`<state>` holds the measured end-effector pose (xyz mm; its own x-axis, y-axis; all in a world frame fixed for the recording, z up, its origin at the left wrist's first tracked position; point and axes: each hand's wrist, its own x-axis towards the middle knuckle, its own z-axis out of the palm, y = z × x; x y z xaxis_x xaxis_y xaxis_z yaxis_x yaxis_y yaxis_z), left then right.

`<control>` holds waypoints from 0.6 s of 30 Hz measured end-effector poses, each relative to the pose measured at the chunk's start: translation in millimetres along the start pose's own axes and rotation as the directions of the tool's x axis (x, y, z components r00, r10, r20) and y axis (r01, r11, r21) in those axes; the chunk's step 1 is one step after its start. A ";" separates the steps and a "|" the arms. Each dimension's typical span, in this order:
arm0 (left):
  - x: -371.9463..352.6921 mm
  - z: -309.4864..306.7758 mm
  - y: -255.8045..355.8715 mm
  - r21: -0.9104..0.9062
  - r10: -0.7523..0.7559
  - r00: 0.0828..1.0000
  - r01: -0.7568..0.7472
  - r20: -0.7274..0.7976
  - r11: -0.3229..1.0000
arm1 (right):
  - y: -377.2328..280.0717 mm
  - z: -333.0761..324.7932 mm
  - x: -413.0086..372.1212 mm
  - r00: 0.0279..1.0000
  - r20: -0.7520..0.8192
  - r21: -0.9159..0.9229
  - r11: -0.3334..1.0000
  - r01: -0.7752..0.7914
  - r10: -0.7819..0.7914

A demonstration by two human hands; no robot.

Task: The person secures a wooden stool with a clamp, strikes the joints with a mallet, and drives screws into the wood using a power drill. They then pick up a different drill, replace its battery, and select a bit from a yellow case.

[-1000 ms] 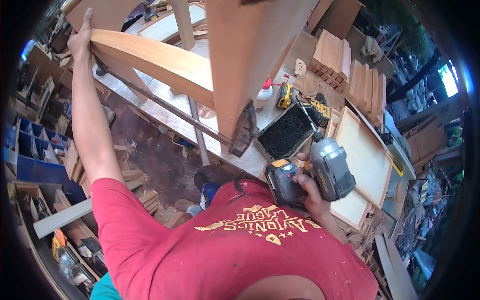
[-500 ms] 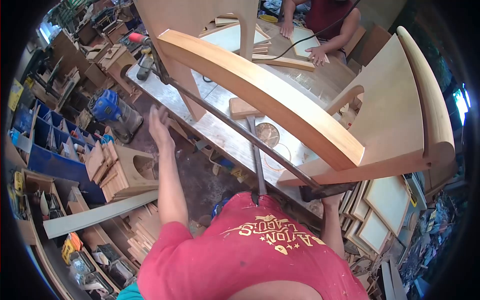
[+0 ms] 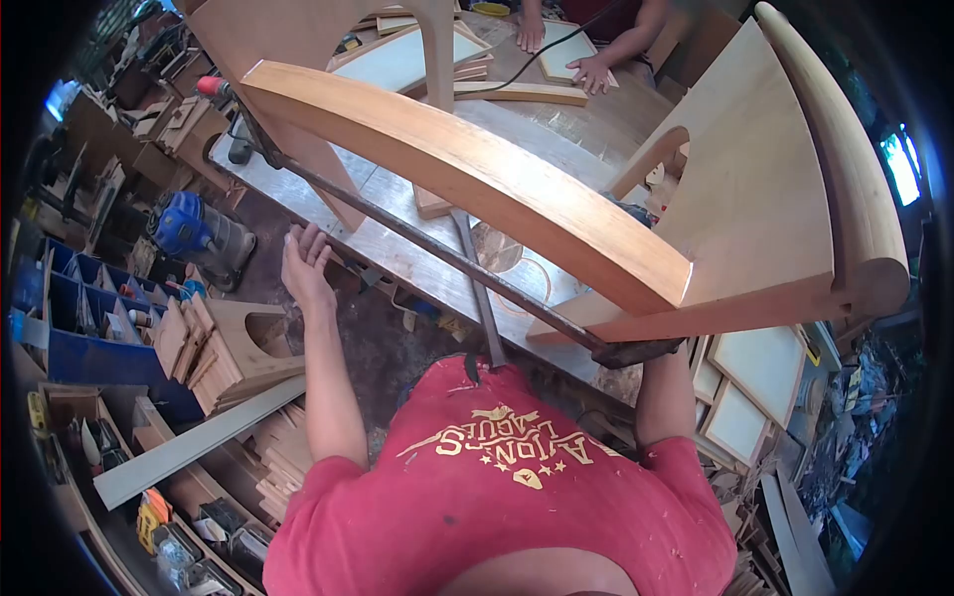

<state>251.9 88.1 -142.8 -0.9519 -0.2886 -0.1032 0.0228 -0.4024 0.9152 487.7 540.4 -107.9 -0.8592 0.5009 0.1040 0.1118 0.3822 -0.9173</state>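
Note:
My left hand [image 3: 306, 263] is raised beside the near table edge, palm up, fingers apart and holding nothing. Just beyond it runs a long bar clamp [image 3: 397, 226] with a red handle [image 3: 211, 85], spanning a wooden furniture frame. A curved wooden rail [image 3: 467, 179] joins the frame's left panel [image 3: 298, 40] and right panel [image 3: 740, 169]. My right forearm [image 3: 668, 392] reaches up to the clamp's dark right jaw [image 3: 636, 353]; the jaw and wood hide the right hand's fingers. A wooden mallet [image 3: 431, 202] lies under the rail, its handle [image 3: 479, 298] pointing toward my red shirt.
Across the worktable [image 3: 393, 256], another person's hands [image 3: 593, 74] rest near a framed panel [image 3: 568, 55]. A blue shop vacuum [image 3: 194, 233] stands on the floor at left. Cut wood pieces [image 3: 214, 353] are stacked by my left arm, framed panels [image 3: 760, 368] at right.
My view has shifted, so the frame and table sit higher and farther left. My left hand has turned palm up, its fingers curling slightly. The clamp stays across the frame.

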 end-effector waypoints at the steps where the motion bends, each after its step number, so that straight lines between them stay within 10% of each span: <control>1: -6.8 -1.7 1.1 0.014 -0.001 1.000 0.001 -0.002 1.000 | -1.8 0.2 5.2 1.000 0.008 0.010 1.000 0.019 -0.019; 13: -23.6 -41.6 28.5 0.147 0.246 0.968 -0.237 -0.049 0.960 | -46.4 75.3 24.6 0.943 0.127 0.053 0.951 0.303 -0.308; 18: 29.4 -45.4 75.9 0.612 0.656 0.725 -0.621 0.211 0.489 | -44.9 110.3 18.7 0.942 0.119 -0.003 0.949 0.315 -0.313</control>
<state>239.6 9.6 -94.0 -0.7394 -0.2895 0.6079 0.4157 0.5138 0.7504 411.5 446.9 -107.2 -0.9042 0.2599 0.3389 -0.1631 0.5232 -0.8365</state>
